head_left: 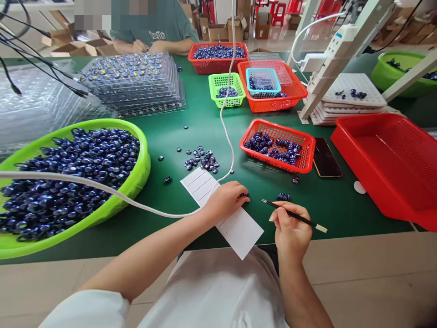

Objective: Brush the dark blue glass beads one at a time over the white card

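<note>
My left hand rests over a white card, fingers closed on a small shiny dark-blue piece that they partly hide. In my right hand is a pair of slim black tweezers with a pale rear end, held like a pen. Their fine metal tips point left toward the left hand, apart from it. Just beyond the tweezers lies a short row of dark-blue pieces. Loose dark-blue pieces are scattered past the card's far end, which is printed with lines.
A large green basket of dark-blue pieces stands at left. A red basket with similar pieces, a phone and a red tray lie right. A white cable crosses the table. Opposite sits a person behind stacked clear trays.
</note>
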